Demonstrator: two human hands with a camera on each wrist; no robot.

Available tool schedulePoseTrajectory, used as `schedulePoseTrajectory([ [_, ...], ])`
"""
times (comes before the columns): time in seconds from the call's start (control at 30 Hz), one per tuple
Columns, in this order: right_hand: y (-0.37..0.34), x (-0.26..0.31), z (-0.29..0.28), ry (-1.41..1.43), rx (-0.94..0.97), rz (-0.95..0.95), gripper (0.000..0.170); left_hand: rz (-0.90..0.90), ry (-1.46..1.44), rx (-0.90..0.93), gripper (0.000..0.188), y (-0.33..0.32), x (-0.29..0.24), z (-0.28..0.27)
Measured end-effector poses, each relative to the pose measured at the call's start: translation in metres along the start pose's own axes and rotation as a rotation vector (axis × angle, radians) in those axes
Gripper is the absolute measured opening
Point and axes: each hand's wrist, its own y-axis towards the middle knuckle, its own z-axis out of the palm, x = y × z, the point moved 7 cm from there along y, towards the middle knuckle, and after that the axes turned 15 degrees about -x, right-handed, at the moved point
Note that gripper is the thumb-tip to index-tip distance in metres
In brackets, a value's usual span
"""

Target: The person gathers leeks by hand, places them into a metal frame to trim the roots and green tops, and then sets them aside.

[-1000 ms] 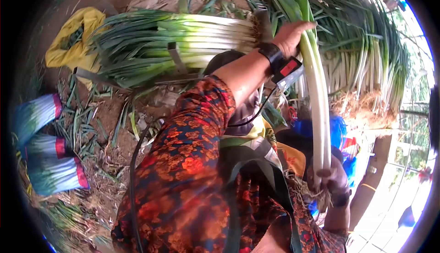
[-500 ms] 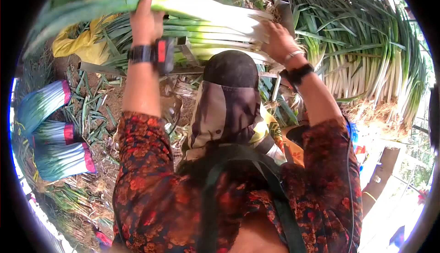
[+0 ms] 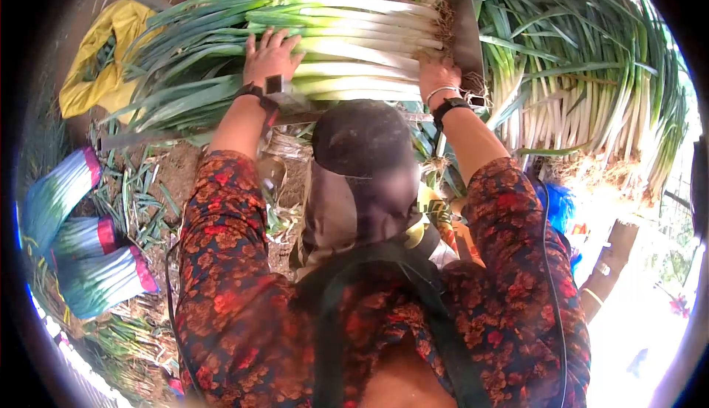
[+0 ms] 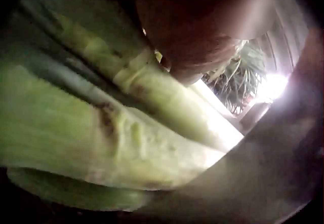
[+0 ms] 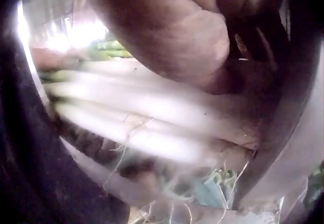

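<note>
While three banded bundles [image 3: 111, 271] are lying to the near left of the metal frame [image 3: 470, 46], apparently finished, the left hand [image 3: 272, 59] is resting open, fingers spread, on the leeks [image 3: 354, 33] inside it. The right hand [image 3: 441, 76] is touching their root ends; whether its fingers are curling round any, one cannot tell. That batch is looking nearly gathered, but no tie is showing, so binding is probably remaining. Right of the frame, a loose pile [image 3: 591, 90] is awaiting bundling, it seems.

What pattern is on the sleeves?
The sleeves are dark with red and orange flowers, clearest in the head view.
</note>
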Motion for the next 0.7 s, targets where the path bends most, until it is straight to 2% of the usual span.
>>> schedulePoseTrajectory([
  [0.07,0.001,0.0,0.009,0.061,-0.006,0.005,0.042,-0.051,0.012,0.114,0.043,0.008,-0.008,-0.008],
  [0.1,-0.006,0.001,0.007,0.107,0.057,0.014,0.041,-0.045,-0.012,0.109,0.042,0.007,-0.007,-0.006],
  [0.13,-0.008,0.001,0.013,0.104,0.037,0.0,0.041,-0.044,-0.01,0.07,0.04,0.004,-0.007,-0.007],
  [0.2,-0.008,-0.001,0.024,0.09,-0.013,-0.018,0.042,-0.069,-0.02,0.143,0.038,-0.001,-0.007,0.0],
  [0.27,-0.014,0.003,0.016,0.051,0.036,-0.036,0.043,-0.027,-0.066,0.082,0.036,-0.009,-0.007,0.003],
  [0.33,-0.013,0.005,0.026,0.111,0.082,0.067,0.047,-0.043,-0.022,0.055,0.033,-0.011,-0.002,0.019],
  [0.4,-0.021,0.007,0.031,0.164,-0.09,0.087,0.052,-0.089,-0.092,0.074,0.032,-0.008,0.008,0.029],
  [0.43,-0.024,0.011,0.034,0.146,-0.114,0.052,0.054,-0.091,-0.172,0.069,0.03,-0.006,0.017,0.036],
  [0.47,-0.026,0.016,0.036,0.131,-0.143,0.017,0.055,-0.079,-0.154,0.175,0.033,-0.002,0.026,0.045],
  [0.5,-0.028,0.015,0.034,0.119,-0.171,-0.013,0.056,-0.224,-0.497,0.287,0.035,0.008,0.046,0.056],
  [0.53,-0.047,0.017,0.012,0.3,-0.131,-0.108,0.059,-0.368,-0.838,0.415,0.036,0.014,0.051,0.066],
  [0.57,-0.067,0.019,-0.011,0.484,-0.068,-0.195,0.062,-0.431,-0.843,0.31,0.039,0.028,0.053,0.041],
  [0.6,-0.086,0.018,-0.041,0.454,-0.096,-0.236,0.058,-0.5,-0.848,0.203,0.041,0.048,0.054,0.002],
  [0.67,-0.127,0.009,-0.042,0.675,-0.109,-0.231,0.049,-0.35,-0.785,0.051,0.042,0.092,0.038,-0.074],
  [0.7,-0.142,0.0,-0.021,0.713,-0.052,-0.137,0.045,-0.36,-0.845,-0.016,0.042,0.109,0.028,-0.11],
])
